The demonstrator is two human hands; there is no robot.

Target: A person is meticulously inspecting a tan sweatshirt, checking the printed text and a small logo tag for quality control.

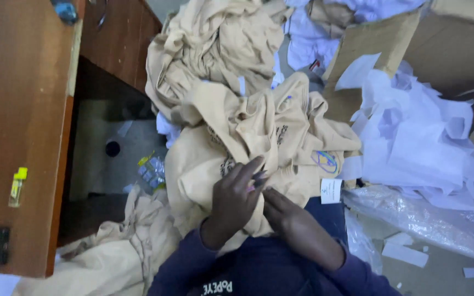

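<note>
a cluttered floor (445, 274) strewn with white paper scraps (418, 137), clear plastic (412, 216) and a cardboard box (390, 38); a wooden counter (17, 109) stands at the left with a small yellow-capped bottle (17, 186) on it. a heap of tan garments (231, 71) runs down into the person's lap. the left hand (234, 200) lies on the nearest tan garment (270, 137), fingers (250, 167) loosely curled and pinching a small pinkish thing i cannot make out. the right hand (294, 219) presses flat on the same cloth just beside it, fingers nearly closed on a fold. the garment lies directly under both hands, a white tag (331, 191) hanging just right of them. judging by this, keeping the cloth taut between the hands and the pinch steady would serve best.
</note>
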